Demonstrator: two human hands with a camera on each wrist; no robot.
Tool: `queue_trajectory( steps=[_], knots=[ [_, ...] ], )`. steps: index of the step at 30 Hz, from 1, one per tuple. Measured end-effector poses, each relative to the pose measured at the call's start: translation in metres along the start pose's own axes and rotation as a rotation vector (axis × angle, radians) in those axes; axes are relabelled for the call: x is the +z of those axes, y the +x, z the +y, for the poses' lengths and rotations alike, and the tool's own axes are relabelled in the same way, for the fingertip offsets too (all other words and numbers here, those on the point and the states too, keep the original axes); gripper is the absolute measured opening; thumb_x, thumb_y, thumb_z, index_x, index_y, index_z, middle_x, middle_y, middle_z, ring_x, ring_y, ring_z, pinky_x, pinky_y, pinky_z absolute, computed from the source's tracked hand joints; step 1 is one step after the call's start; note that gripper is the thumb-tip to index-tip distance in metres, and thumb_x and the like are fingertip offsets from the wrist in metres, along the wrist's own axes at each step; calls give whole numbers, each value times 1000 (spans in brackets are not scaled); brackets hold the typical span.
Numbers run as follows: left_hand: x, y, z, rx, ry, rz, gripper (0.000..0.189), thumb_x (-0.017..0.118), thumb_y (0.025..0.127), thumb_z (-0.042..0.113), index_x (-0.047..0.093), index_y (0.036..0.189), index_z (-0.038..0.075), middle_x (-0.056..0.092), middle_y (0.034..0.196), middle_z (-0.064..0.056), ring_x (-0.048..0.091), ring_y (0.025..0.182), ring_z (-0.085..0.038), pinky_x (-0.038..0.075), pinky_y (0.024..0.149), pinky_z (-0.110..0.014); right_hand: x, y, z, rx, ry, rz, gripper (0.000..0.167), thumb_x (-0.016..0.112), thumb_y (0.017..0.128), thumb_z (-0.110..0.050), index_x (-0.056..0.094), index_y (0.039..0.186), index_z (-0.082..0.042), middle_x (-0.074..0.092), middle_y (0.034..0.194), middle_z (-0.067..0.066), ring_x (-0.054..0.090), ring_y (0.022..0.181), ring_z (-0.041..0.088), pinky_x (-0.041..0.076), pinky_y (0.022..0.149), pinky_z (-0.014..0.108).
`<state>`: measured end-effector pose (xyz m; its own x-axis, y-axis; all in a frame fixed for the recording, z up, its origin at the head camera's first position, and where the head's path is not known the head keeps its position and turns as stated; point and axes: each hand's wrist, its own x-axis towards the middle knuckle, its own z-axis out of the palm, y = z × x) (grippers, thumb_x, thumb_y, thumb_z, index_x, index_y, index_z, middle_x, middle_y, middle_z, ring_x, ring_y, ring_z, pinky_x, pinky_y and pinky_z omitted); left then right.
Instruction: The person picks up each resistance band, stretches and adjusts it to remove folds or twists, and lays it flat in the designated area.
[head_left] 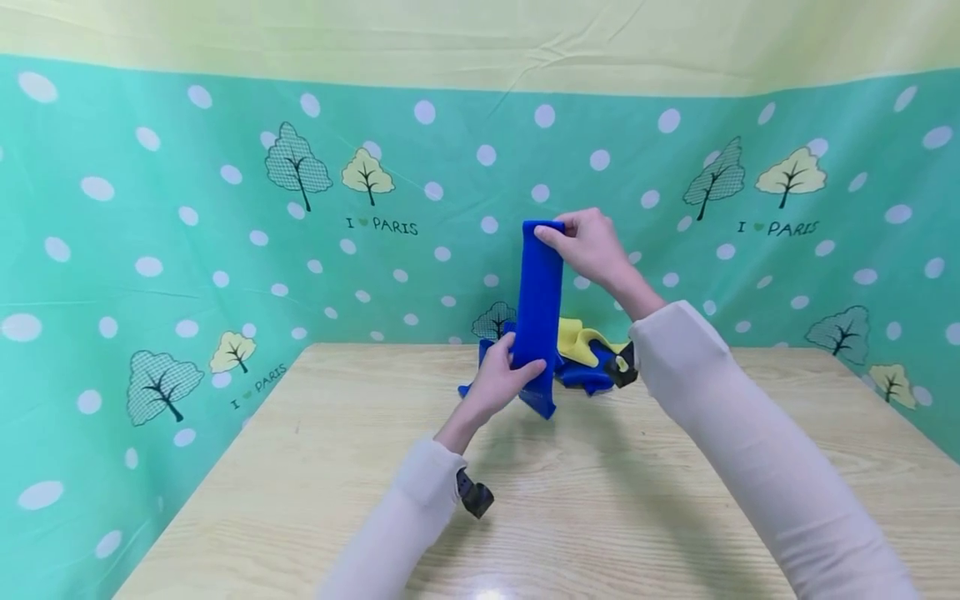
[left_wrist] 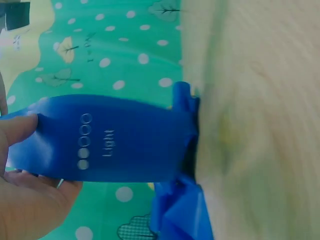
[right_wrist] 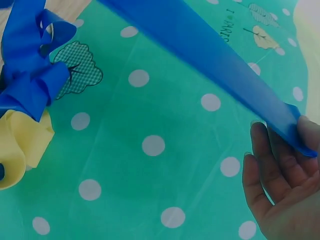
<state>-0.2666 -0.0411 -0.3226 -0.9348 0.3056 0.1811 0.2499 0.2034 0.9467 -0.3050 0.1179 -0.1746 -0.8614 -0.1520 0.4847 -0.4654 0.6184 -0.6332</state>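
Observation:
A flat blue exercise band [head_left: 538,292], marked "Light" with a row of dots in the left wrist view, hangs upright over the table. Up at its top end, my right hand [head_left: 596,246] pinches it between thumb and fingers. Lower down, my left hand [head_left: 495,379] holds the band, thumb across the front and fingers behind. The band's bottom end [head_left: 542,404] bends out below the left hand. Behind it lies a heap of loose blue band [head_left: 587,377] with a yellow band [head_left: 573,337] on top; the hanging strip hides part of this heap.
The pale wooden table [head_left: 360,467] runs back to a green dotted cloth [head_left: 405,250] printed with trees, which also closes off the sides. Black wrist straps with small devices [head_left: 476,496] sit at both sleeves.

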Motion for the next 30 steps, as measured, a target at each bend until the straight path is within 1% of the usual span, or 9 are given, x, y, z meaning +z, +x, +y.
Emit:
queue_trajectory(
  steps=[4,6,8,12,15,20,24,28,30],
  knots=[
    [-6,-11,-8,-56,24,3,42,59,94,17,47,133,5,62,123,-16,63,110,-29,51,93,-43,3,3,1,29,-7,-22,39,56,95,-31,50,67,-5,37,54,0,38,53,17,31,55,28],
    [-9,-18,-11,-83,42,1,36,58,95,17,51,128,3,65,115,-16,65,104,-28,53,89,-42,5,5,3,46,-4,-32,38,57,95,-32,53,70,-4,41,55,0,41,53,17,35,55,28],
    [-11,-26,-15,-114,54,-11,34,57,95,17,52,125,2,66,112,-17,66,101,-28,53,87,-43,8,7,5,65,-1,-44,35,57,95,-32,58,75,-3,47,57,1,45,54,16,39,54,27],
    [-15,-41,-21,-158,66,-29,34,56,95,16,52,123,-3,63,116,-20,64,107,-31,51,91,-48,17,12,12,109,19,-82,30,58,94,-30,67,94,-2,62,71,6,53,57,16,46,54,25],
    [-17,-52,-25,-190,60,-36,37,56,95,16,50,126,-4,60,121,-20,61,111,-33,48,93,-51,27,14,18,141,47,-123,31,60,94,-28,68,105,-1,68,84,12,58,61,16,49,54,24],
    [-19,-71,-28,-225,52,-71,38,57,94,14,49,126,-4,62,117,-20,63,107,-31,50,91,-48,44,16,26,195,107,-152,31,62,93,-25,67,109,1,68,97,18,62,67,14,54,58,25],
    [-21,-83,-29,-235,32,-96,43,57,93,11,46,132,-5,63,116,-21,64,104,-29,52,89,-45,58,16,32,246,139,-155,32,63,92,-23,64,115,0,65,107,20,66,78,22,56,64,29],
    [-22,-94,-28,-267,-11,-111,47,55,93,9,42,135,-8,63,111,-21,66,96,-26,55,80,-41,72,15,39,298,156,-172,36,62,93,-24,58,121,-1,62,116,20,66,91,29,57,74,34],
    [-22,-99,-27,-282,-29,-118,46,54,93,8,42,133,-10,64,107,-21,67,91,-26,56,75,-39,79,14,43,321,169,-178,36,62,93,-23,57,122,-1,62,116,20,66,93,29,56,77,36]
  ],
)
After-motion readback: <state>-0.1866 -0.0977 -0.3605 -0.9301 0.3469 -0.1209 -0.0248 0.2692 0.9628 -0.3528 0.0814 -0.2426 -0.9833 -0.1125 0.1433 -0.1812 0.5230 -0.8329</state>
